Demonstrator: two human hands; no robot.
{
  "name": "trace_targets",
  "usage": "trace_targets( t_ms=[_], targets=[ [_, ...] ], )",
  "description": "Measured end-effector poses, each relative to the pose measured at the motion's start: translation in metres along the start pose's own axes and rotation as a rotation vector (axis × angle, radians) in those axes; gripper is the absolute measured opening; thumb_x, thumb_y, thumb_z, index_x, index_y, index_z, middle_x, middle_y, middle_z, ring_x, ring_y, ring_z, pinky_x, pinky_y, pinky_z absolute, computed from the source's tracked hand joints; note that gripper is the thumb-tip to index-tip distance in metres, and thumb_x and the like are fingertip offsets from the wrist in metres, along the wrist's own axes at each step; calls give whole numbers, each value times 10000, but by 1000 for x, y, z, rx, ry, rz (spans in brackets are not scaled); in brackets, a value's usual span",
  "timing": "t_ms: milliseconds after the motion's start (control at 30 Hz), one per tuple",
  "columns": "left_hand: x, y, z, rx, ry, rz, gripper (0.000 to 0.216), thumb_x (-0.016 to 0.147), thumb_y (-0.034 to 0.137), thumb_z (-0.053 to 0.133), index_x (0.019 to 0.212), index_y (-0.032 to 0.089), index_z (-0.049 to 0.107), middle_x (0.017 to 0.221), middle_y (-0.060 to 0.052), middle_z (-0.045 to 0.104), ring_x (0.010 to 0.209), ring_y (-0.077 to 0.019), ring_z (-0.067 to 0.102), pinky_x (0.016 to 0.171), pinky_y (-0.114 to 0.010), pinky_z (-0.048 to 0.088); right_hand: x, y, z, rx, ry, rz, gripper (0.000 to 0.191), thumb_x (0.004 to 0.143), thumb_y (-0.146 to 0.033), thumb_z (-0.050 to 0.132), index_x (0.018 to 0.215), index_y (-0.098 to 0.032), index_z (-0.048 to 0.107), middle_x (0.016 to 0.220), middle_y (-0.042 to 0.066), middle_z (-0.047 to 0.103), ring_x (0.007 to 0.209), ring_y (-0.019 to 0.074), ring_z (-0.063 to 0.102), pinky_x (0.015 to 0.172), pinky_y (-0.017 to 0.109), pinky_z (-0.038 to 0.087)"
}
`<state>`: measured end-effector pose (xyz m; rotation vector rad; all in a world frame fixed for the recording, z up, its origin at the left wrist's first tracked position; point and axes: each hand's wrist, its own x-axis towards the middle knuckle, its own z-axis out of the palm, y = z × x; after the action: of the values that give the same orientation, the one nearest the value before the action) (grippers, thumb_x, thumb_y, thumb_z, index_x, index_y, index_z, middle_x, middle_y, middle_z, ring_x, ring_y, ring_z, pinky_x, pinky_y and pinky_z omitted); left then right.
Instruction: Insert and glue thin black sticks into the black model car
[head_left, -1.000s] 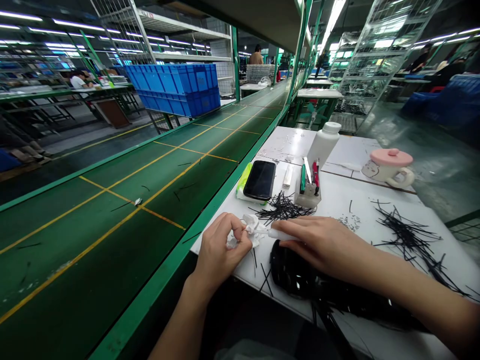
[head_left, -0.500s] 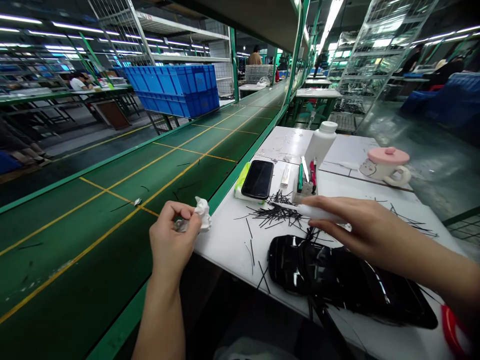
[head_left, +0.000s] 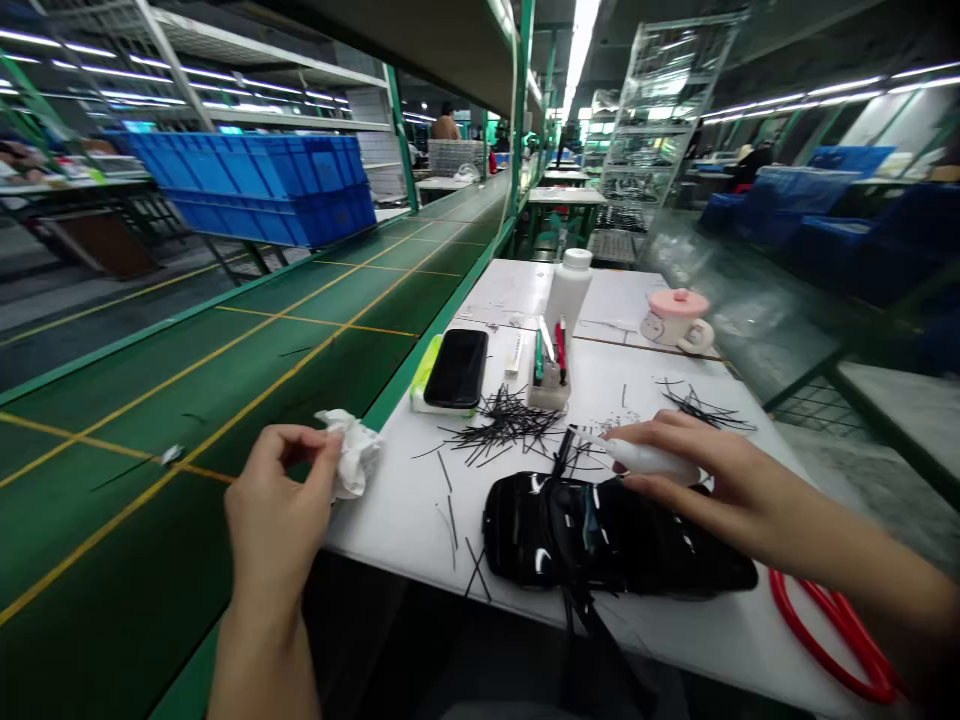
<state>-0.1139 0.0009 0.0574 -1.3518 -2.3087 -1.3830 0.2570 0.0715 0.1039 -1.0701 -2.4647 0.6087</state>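
My left hand pinches a crumpled white tissue over the edge of the green conveyor belt. My right hand is closed around a small white tube, its tip pointing left above a glossy black plastic part lying on the white table. A heap of thin black strips lies just beyond the black part.
A black phone rests on a yellow-green pack, beside a pen holder and a white bottle. A pink-lidded mug stands further right. More black strips and a red loop lie on the right. Blue crates stand across the belt.
My left hand carried the tissue away from the tube tip, left over the belt edge. My right hand drew the tube back to the right, above the black part. The view swung right.
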Motion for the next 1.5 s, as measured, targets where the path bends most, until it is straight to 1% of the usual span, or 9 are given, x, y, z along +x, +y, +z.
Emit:
trace_targets(
  t_ms=[267, 467, 667, 900, 1000, 1100, 1233, 1367, 1500],
  targets=[
    [16, 12, 10, 74, 171, 84, 221, 778, 411, 653, 826, 220, 553, 897, -18, 686, 944, -304, 695, 826, -405, 505, -38, 5, -7, 355, -65, 212, 344, 936, -508, 586, 1191, -301, 687, 1220, 28, 694, 1100, 241, 635, 888, 285, 516],
    [10, 31, 17, 150, -59, 89, 202, 866, 422, 576, 892, 223, 582, 935, -15, 669, 943, -290, 684, 823, -373, 470, -45, 9, -4, 503, -75, 237, 239, 938, -447, 621, 1119, -307, 689, 1108, 2, 691, 1027, 186, 619, 876, 243, 477],
    [8, 30, 26, 171, -513, 63, 246, 855, 502, 559, 894, 260, 587, 944, -25, 744, 924, -297, 726, 720, -332, 486, -52, 15, 4, 776, -176, 228, 297, 939, -449, 626, 1157, -252, 669, 939, 14, 678, 916, 160, 609, 821, 248, 453],
    [-9, 55, 21, 209, -647, 413, 354, 907, 547, 467, 1111, 293, 606, 1246, -18, 684, 1008, -288, 703, 786, -342, 506, -60, -1, 27, 1110, -320, 267, 395, 931, -518, 613, 1206, -238, 650, 760, -6, 622, 681, 102, 533, 655, 218, 412],
    [-12, 57, 26, 205, -751, 432, 383, 925, 514, 427, 1145, 266, 620, 1288, -34, 672, 1064, -292, 683, 843, -345, 509, -60, -10, 31, 1151, -365, 304, 386, 930, -520, 614, 1191, -238, 651, 767, -2, 620, 691, 101, 527, 656, 217, 400],
    [-10, 52, 28, 236, -721, 318, 378, 912, 471, 410, 1096, 243, 648, 1093, -52, 736, 863, -278, 711, 767, -358, 511, -60, -13, 32, 1146, -366, 310, 389, 926, -528, 614, 1185, -240, 654, 781, 5, 626, 711, 109, 533, 664, 221, 402],
    [-6, 49, 17, 96, -502, 93, 329, 864, 432, 504, 1116, 274, 645, 845, -10, 737, 678, -238, 699, 668, -338, 512, -61, -12, 33, 1136, -368, 288, 409, 924, -537, 610, 1191, -229, 647, 777, 10, 622, 702, 115, 526, 672, 235, 411],
    [-2, 41, 8, -96, -266, -65, 299, 878, 404, 548, 1137, 278, 629, 985, -21, 745, 902, -270, 741, 855, -387, 565, -60, -13, 35, 1119, -367, 274, 401, 933, -526, 598, 1167, -204, 652, 782, 21, 620, 711, 124, 521, 677, 249, 410],
    [2, 28, 12, -64, -429, -14, 350, 944, 413, 442, 1215, 283, 621, 1218, -39, 706, 1094, -280, 698, 1025, -424, 509, -57, -14, 40, 1110, -381, 280, 441, 925, -544, 599, 1173, -181, 641, 772, 30, 614, 712, 131, 518, 660, 254, 399]
  ],
)
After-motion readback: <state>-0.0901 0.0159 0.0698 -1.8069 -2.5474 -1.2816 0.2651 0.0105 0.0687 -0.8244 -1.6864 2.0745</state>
